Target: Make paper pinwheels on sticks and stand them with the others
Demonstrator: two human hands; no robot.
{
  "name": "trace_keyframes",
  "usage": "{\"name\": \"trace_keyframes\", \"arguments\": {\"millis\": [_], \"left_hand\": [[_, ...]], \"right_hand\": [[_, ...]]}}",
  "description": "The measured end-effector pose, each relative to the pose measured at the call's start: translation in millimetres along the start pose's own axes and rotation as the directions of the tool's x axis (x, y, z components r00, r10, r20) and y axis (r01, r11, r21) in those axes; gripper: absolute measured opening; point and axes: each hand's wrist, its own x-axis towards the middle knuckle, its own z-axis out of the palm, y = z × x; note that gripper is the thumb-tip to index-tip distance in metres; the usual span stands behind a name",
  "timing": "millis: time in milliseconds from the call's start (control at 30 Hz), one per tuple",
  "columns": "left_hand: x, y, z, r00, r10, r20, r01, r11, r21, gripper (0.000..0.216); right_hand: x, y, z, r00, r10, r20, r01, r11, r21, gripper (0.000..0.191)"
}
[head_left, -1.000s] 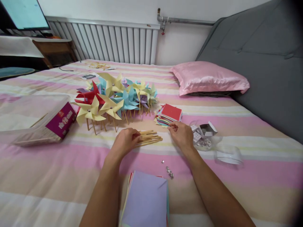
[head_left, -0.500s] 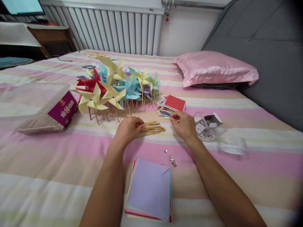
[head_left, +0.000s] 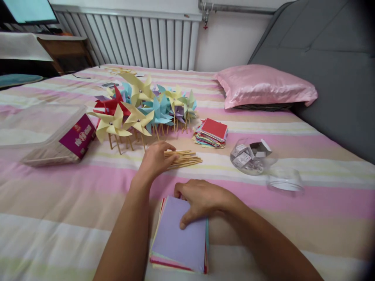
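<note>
My left hand [head_left: 156, 158] is at the near end of a loose row of thin wooden sticks [head_left: 187, 159], thumb and index finger apart over them. Whether it touches any is hard to tell. Across the far right part of a stack of coloured paper squares [head_left: 178, 238] lies my right hand [head_left: 202, 199]. Its thumb rests on the lilac top sheet, and its fingers reach past the far edge, thumb and fingers spread. The small shiny pins near the stack are hidden behind this hand.
Several paper pinwheels [head_left: 139, 119] stand beyond the sticks. A pile of small paper squares [head_left: 215, 129] lies right of them. Clear containers [head_left: 249, 158] with small boxes, a clear lid [head_left: 285, 181], a plastic box [head_left: 77, 136] and a pink pillow [head_left: 266, 86] rest on the striped bed.
My right hand has moved from beside the small square pile toward me, down onto the lilac-topped stack. My left hand stays by the sticks, its fingers a little more spread.
</note>
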Motion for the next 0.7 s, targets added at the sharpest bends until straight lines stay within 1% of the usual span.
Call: {"name": "trace_keyframes", "arguments": {"millis": [67, 133, 200, 267, 333, 367, 400, 467, 500, 533, 567, 600, 633, 667, 700], "left_hand": [[0, 1, 0, 0.999, 0.022, 0.035, -0.023, 1.000, 0.021, 0.036], [-1, 2, 3, 0.994, 0.017, 0.111, -0.023, 0.998, 0.054, 0.053], [-2, 1, 9, 0.982, -0.011, 0.188, -0.009, 0.994, 0.106, 0.071], [-3, 0, 16, 0.973, -0.057, 0.224, 0.020, 0.986, 0.164, 0.082], [-3, -1, 21, 0.973, -0.100, 0.208, 0.054, 0.975, 0.217, 0.082], [-2, -1, 23, 0.975, -0.109, 0.195, 0.061, 0.969, 0.240, 0.079], [-2, 0, 23, 0.976, -0.116, 0.184, 0.065, 0.963, 0.262, 0.072], [-1, 3, 21, 0.973, -0.121, 0.198, 0.059, 0.954, 0.294, 0.053], [0, 6, 20, 0.967, -0.128, 0.221, 0.057, 0.951, 0.303, 0.042], [1, 8, 18, 0.958, -0.137, 0.251, 0.056, 0.950, 0.307, 0.034], [1, 10, 17, 0.949, -0.148, 0.278, 0.058, 0.950, 0.306, 0.028], [1, 12, 15, 0.938, -0.160, 0.307, 0.063, 0.951, 0.303, 0.025], [1, 13, 15, 0.929, -0.176, 0.327, 0.074, 0.951, 0.302, 0.023], [0, 15, 14, 0.921, -0.194, 0.337, 0.089, 0.949, 0.302, 0.023], [-1, 16, 14, 0.913, -0.216, 0.346, 0.108, 0.946, 0.306, 0.023]], "right_hand": [[1, -1, -1, 0.999, -0.027, 0.037, 0.028, 0.999, -0.025, 0.059], [2, -2, -1, 0.994, -0.079, 0.078, 0.079, 0.997, 0.000, 0.057], [3, -2, -2, 0.974, -0.185, 0.129, 0.175, 0.981, 0.084, 0.052], [2, -1, -6, 0.936, -0.309, 0.166, 0.278, 0.943, 0.184, 0.044], [-3, 3, -15, 0.900, -0.404, 0.163, 0.352, 0.894, 0.276, 0.035], [-7, 6, -21, 0.890, -0.433, 0.146, 0.371, 0.871, 0.322, 0.031], [-13, 10, -28, 0.891, -0.442, 0.106, 0.377, 0.849, 0.370, 0.028], [-28, 21, -41, 0.925, -0.379, -0.006, 0.339, 0.821, 0.460, 0.024], [-35, 28, -47, 0.948, -0.315, -0.053, 0.293, 0.793, 0.534, 0.023], [-42, 34, -52, 0.964, -0.244, -0.107, 0.256, 0.740, 0.622, 0.024], [-48, 41, -56, 0.973, -0.159, -0.167, 0.230, 0.661, 0.714, 0.028], [-53, 47, -58, 0.974, -0.071, -0.216, 0.216, 0.579, 0.786, 0.033], [-56, 53, -60, 0.961, 0.034, -0.275, 0.218, 0.520, 0.826, 0.037], [-57, 58, -61, 0.939, 0.144, -0.313, 0.214, 0.469, 0.857, 0.040], [-56, 63, -61, 0.906, 0.247, -0.344, 0.214, 0.435, 0.875, 0.042]]}}
